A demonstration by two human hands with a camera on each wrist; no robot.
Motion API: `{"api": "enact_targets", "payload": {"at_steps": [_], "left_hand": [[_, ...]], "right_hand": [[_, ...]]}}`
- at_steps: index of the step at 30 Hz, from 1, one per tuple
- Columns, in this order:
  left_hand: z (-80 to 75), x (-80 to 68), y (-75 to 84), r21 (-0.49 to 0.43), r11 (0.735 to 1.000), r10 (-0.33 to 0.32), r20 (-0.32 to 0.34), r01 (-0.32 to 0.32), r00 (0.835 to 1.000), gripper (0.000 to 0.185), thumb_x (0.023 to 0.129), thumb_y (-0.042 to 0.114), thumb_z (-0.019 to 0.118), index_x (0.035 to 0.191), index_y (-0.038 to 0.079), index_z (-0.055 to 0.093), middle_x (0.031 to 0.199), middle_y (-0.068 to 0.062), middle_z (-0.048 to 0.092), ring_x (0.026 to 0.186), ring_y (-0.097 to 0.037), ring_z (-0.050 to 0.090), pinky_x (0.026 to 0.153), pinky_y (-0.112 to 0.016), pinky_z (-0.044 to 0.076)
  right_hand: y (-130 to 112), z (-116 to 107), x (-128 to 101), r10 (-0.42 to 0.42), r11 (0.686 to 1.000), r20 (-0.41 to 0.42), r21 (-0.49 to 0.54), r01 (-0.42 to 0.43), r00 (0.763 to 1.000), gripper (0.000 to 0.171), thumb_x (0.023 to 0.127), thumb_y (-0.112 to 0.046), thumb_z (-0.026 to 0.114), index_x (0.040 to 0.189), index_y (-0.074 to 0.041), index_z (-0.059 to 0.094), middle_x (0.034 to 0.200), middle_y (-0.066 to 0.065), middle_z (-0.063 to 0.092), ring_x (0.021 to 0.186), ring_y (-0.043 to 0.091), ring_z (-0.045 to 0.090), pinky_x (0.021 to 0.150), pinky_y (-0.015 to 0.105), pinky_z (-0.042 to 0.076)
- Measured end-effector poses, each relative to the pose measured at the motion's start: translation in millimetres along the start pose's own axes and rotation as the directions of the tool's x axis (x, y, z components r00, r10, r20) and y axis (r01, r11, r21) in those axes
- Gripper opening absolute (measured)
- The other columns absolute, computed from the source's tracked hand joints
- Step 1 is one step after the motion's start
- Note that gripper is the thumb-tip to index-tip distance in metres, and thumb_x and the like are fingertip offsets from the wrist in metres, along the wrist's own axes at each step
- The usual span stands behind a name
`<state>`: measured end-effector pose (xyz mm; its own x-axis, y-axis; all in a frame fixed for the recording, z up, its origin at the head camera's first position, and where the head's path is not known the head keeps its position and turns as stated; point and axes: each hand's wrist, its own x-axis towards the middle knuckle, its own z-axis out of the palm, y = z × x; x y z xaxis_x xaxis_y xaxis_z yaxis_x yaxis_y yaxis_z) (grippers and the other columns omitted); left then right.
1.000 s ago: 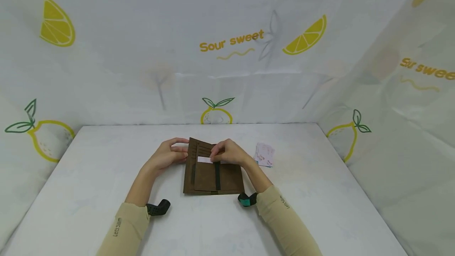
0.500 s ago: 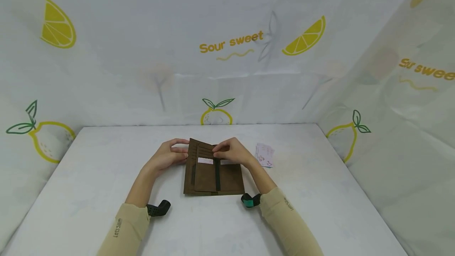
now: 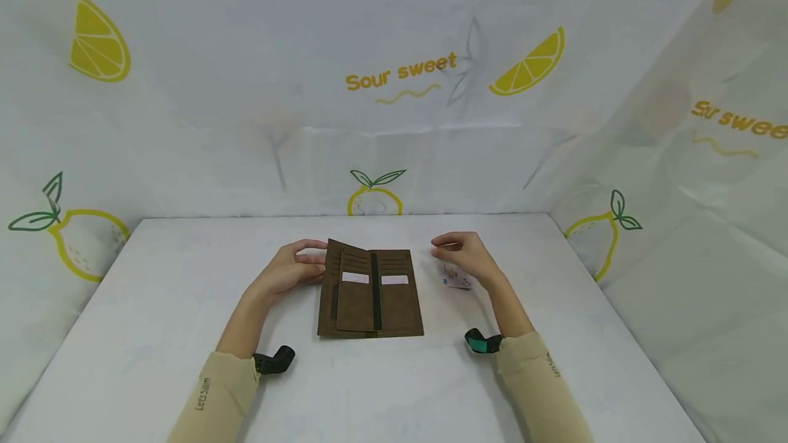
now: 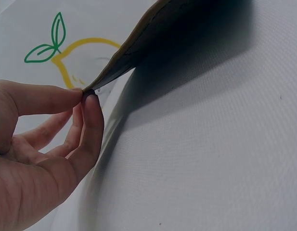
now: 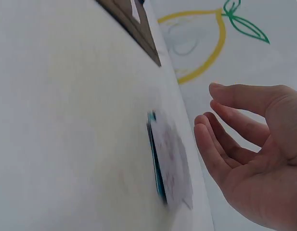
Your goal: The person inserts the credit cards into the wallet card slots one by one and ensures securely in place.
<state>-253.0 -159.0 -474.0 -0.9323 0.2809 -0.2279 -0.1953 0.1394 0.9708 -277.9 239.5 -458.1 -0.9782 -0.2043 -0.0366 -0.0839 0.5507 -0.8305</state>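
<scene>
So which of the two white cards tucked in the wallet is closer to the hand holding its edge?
The left card, sitting left of the dark centre strip. The left hand pinches the wallet on that side; the other card lies beyond the strip.

I count one open brown suede wallet (image 3: 371, 292) on the white worktop (image 3: 154, 306), two white cards (image 3: 355, 278) tucked in its slots, one small stack of patterned cards (image 3: 458, 277), and two hands (image 3: 289, 269).
</scene>
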Motion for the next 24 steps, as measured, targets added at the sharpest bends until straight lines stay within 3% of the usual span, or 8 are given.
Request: {"api": "enact_targets", "payload": {"at_steps": [5,8,15,24], "left_hand": [[0.0,-0.4,-0.3,-0.003,1.000,0.004,0.003,-0.004,1.000,0.054,0.102,-0.005,0.064,0.154,-0.001,0.051,0.114,-0.006,0.074,0.096,-0.005,0.072,0.089,-0.021,0.062],[0.3,-0.6,-0.2,-0.002,1.000,0.010,0.008,-0.010,1.000,0.055,0.102,-0.004,0.065,0.155,-0.001,0.050,0.116,-0.007,0.074,0.097,-0.005,0.071,0.089,-0.021,0.062],[0.2,-0.5,-1.1,0.004,1.000,0.013,0.006,-0.013,1.000,0.056,0.102,-0.004,0.065,0.156,-0.001,0.050,0.117,-0.009,0.073,0.098,-0.006,0.071,0.090,-0.022,0.062],[0.4,-0.3,-1.1,-0.004,1.000,0.002,0.002,-0.002,1.000,0.055,0.102,-0.004,0.066,0.155,-0.001,0.050,0.115,-0.006,0.074,0.097,-0.005,0.071,0.088,-0.021,0.062]], "right_hand": [[16,-19,-8,0.027,0.998,-0.041,-0.063,-0.029,0.999,0.038,0.103,-0.019,0.075,0.133,0.005,0.071,0.138,0.027,0.071,0.126,0.041,0.071,0.110,0.051,0.058],[24,-27,-12,0.041,0.994,-0.063,-0.096,-0.047,0.997,0.038,0.102,-0.016,0.075,0.133,0.006,0.071,0.137,0.028,0.071,0.127,0.043,0.070,0.112,0.057,0.057],[35,-32,-18,0.062,0.963,-0.089,-0.258,-0.084,0.994,0.044,0.094,-0.019,0.083,0.127,0.009,0.073,0.124,0.029,0.076,0.113,0.042,0.072,0.096,0.050,0.062],[35,-29,-20,0.064,0.931,-0.119,-0.350,-0.102,0.991,0.049,0.090,-0.026,0.089,0.123,0.008,0.076,0.112,0.025,0.077,0.100,0.033,0.069,0.085,0.039,0.057]]}}
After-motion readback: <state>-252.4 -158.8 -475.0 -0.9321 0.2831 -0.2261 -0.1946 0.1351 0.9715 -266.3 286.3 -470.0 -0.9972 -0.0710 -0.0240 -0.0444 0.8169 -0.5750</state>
